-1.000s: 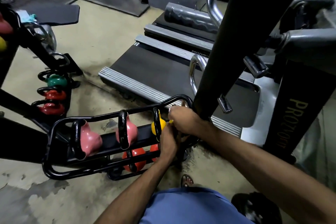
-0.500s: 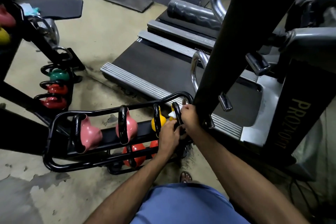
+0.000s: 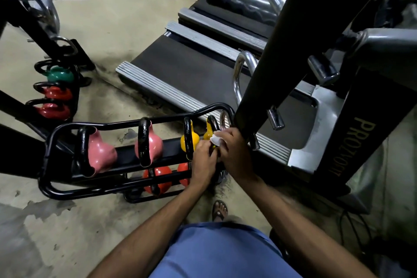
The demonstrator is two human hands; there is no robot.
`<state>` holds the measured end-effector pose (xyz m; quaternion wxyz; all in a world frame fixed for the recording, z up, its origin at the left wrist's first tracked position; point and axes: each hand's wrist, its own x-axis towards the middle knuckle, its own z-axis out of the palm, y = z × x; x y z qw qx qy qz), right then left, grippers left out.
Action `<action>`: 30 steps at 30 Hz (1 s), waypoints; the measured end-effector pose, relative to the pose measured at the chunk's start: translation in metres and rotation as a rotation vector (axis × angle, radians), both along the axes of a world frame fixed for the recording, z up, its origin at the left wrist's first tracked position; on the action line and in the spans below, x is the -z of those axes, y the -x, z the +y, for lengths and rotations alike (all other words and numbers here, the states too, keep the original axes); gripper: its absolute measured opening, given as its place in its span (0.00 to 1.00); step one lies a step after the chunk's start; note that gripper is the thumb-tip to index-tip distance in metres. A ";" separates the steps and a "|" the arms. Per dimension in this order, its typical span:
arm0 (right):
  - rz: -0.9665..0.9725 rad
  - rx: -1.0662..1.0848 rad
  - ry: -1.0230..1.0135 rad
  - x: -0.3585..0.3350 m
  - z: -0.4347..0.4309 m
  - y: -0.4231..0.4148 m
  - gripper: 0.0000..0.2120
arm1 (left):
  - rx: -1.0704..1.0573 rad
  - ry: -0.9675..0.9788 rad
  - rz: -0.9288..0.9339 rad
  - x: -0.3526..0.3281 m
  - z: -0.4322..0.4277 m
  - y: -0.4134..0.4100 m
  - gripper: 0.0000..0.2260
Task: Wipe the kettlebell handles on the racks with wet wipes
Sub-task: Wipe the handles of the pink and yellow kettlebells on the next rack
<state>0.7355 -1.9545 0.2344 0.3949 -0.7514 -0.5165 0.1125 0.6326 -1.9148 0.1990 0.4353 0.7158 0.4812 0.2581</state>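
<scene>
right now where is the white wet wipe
In the head view, the white wet wipe is held in the right hand, just right of centre, against the black handle of the rightmost yellow kettlebell.

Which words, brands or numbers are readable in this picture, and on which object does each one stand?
"PROZVOIIT", as it seems to read, in gold letters running down the black upright post at the right; the last letters are uncertain.
Small pale print on the treadmill side rail, starting "PR": too small and partly hidden to read.
No readable marks on the kettlebells, such as the pink one, or on the rack.
</scene>
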 end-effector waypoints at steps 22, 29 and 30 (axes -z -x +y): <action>-0.846 -0.594 0.216 -0.002 0.044 -0.018 0.05 | -0.140 0.153 -0.138 0.022 -0.022 0.005 0.14; 0.002 -0.013 0.085 -0.004 -0.008 0.001 0.03 | 0.015 0.022 -0.044 0.009 -0.019 0.006 0.17; 0.124 0.094 0.089 -0.008 -0.004 0.007 0.03 | 0.026 0.025 -0.042 0.009 -0.018 0.006 0.17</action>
